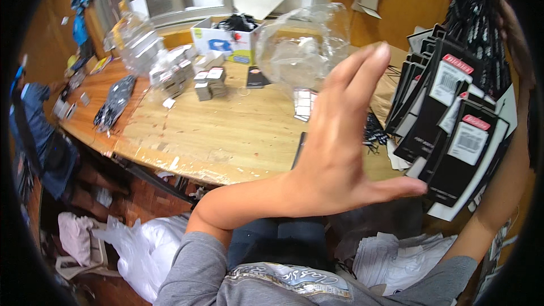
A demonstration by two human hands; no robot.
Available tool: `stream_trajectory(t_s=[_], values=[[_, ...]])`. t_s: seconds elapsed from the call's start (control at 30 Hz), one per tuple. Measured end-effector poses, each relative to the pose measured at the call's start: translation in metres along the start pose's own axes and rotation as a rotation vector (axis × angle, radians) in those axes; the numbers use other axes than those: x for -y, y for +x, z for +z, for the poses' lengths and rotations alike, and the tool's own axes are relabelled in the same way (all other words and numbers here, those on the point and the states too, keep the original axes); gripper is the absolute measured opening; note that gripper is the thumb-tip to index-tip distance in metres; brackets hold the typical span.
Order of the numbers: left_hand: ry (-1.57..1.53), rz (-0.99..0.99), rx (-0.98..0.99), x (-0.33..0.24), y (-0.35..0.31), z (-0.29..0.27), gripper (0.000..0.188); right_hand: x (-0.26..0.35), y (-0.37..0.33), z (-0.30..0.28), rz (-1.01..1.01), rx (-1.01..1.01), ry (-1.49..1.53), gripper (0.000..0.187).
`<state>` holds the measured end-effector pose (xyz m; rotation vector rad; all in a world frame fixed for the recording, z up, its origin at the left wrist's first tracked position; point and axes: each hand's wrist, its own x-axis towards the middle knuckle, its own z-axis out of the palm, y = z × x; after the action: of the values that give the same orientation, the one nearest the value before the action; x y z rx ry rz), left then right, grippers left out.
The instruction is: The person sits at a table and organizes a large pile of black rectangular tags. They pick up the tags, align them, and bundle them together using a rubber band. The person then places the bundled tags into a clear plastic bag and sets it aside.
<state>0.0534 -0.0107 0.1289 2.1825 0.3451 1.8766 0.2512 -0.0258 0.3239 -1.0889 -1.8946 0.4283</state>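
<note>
My left hand is raised over the table's near side, fingers stretched up and thumb out, with nothing in it. Its thumb tip points at the lower edge of a thick bunch of black hang tags; I cannot tell whether it touches them. These tags have white barcode labels and small red patches, and hang tilted from many black strings. At the right rim my right hand is closed around the strings' side, its fingers partly hidden. More black strings lie on the table behind my left hand.
On the wooden table are small stacks of cards, a white box of black strings, clear plastic bags and a grey bundle. Another person is at the left end. White bags lie below.
</note>
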Motion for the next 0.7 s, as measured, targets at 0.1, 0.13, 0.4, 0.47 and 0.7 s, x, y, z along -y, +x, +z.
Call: stream_trajectory(t_s=[0.1,0.13,0.4,0.47,0.7], values=[[-0.152,-0.162,0.081,0.004,0.008,0.005,0.119,0.017,0.003,0.056,0.036,-0.072,-0.084,0.009],[-0.045,-0.16,0.103,0.006,0.008,0.003,0.119,0.02,0.001,0.075,0.042,-0.183,-0.173,0.012],[0.443,-0.299,-0.247,0.063,-0.052,-0.098,0.121,-0.02,0.06,0.195,-0.213,0.138,0.14,0.027],[0.508,-0.494,-0.283,0.061,-0.072,-0.129,0.122,-0.019,0.07,0.236,-0.206,0.183,0.198,0.026],[0.536,-0.56,-0.336,0.049,-0.12,-0.252,0.116,0.016,0.097,0.381,-0.208,0.461,0.526,0.021]])
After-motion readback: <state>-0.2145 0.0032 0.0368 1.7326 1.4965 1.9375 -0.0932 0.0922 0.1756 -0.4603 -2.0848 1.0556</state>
